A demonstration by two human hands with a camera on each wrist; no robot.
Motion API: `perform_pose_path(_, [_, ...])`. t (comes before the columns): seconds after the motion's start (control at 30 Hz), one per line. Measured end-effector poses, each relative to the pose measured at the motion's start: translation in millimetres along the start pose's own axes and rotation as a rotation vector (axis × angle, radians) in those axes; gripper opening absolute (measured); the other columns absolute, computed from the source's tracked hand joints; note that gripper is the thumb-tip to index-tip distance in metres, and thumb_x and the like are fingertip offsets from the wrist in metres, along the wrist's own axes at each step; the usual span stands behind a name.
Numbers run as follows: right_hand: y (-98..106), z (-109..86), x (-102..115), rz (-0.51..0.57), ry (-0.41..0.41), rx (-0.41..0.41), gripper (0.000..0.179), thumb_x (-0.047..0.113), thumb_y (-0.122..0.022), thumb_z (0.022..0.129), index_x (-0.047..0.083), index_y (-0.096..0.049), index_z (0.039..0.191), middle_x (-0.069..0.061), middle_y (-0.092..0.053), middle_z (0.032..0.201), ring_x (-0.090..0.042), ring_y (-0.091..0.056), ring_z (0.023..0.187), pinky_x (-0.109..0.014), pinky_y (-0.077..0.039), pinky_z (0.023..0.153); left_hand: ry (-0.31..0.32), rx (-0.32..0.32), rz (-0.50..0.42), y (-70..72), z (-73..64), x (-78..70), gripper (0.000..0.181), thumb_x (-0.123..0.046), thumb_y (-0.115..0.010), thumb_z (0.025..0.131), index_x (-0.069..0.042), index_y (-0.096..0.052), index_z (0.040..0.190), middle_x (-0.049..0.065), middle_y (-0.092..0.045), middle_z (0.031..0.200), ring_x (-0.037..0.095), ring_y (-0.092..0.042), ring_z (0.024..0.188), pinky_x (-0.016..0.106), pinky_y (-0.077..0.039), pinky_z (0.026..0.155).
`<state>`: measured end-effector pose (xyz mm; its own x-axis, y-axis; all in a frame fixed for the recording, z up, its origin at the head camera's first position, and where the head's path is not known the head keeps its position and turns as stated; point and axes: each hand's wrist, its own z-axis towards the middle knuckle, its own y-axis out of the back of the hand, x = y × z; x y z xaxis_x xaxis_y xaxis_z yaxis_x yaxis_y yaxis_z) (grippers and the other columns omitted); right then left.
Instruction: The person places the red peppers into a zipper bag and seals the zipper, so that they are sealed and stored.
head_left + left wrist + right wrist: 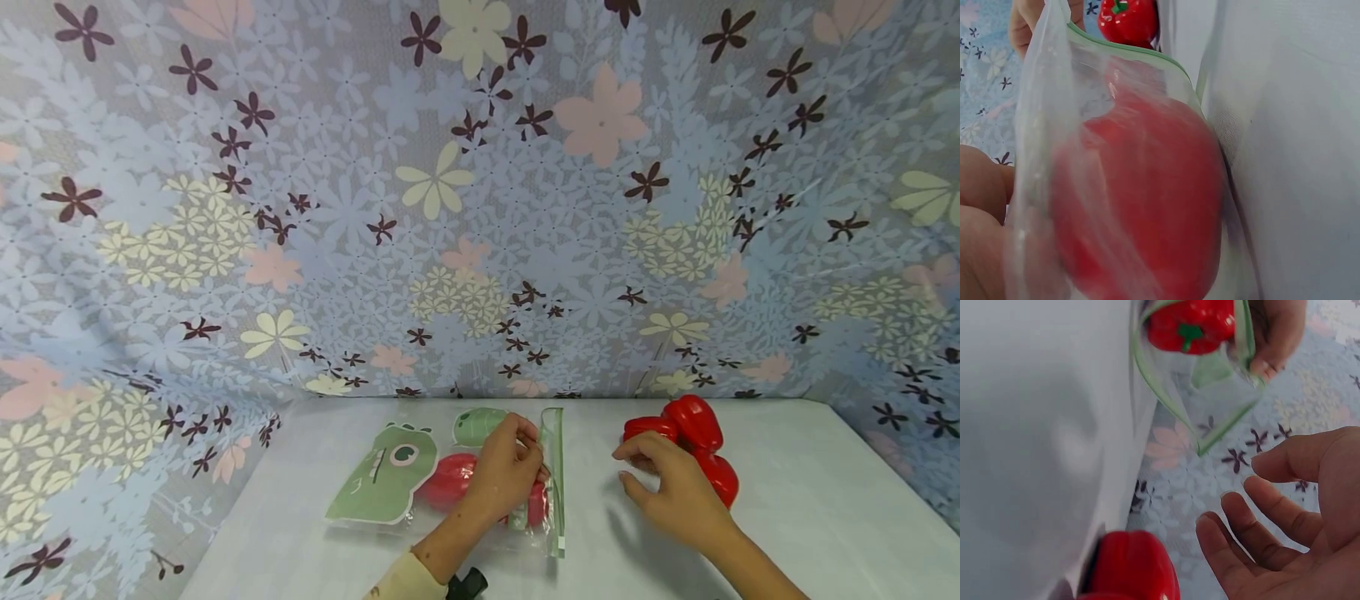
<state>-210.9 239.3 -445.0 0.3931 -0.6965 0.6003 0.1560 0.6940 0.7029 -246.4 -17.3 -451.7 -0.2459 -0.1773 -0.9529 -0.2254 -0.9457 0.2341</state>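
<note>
Head view: your work area is a white table, with a clear zip bag at centre-left, its mouth toward the right. Your left hand pinches the bag at its mouth, fingers curled on the plastic beside the green zip strip. Your right hand has its fingers parted and loosely bent, thumb well apart; it grips nothing. Loose red peppers, three visible, sit just beyond it on the right.

Step in hand, as judged: loading peppers into the bag, with the left hand steadying the mouth and the right hand free to fetch. The next move would call for you to close the right fingers around one pepper, carry it left and pass it through the mouth, stem clear of the plastic.

Container check: the bag holds at least one bagged pepper. Right wrist view shows its green stem facing the parted mouth. The full count inside cannot be told.
</note>
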Motion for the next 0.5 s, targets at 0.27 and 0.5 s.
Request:
perform_pose_path(0.27, [26,3.6,-14,-0.152,-0.097,-0.074,0.03,0.008,-0.086,0.085,0.006,-0.072,0.112,-0.011,-0.07,0.115,-0.03,-0.067,0.099,-0.045,-0.062,0.079,-0.023,-0.009,-0.008,1.3,1.5,1.8,0.012,0.0,-0.057,0.104,0.001,-0.056,0.117,0.007,-0.06,0.097,0.015,-0.073,0.071,0.026,-0.062,0.063])
perform_pose_path(0.5, [43,6.5,-29,-0.18,-0.225,-0.09,0.042,0.013,-0.081,0.09,-0.005,-0.066,0.124,-0.031,-0.06,0.129,-0.054,-0.054,0.121,-0.077,-0.049,0.093,-0.01,-0.002,-0.012,2.0,1.1,0.7,0.013,-0.001,-0.057,0.105,0.001,-0.055,0.117,0.008,-0.06,0.099,0.016,-0.073,0.073,0.026,-0.063,0.064])
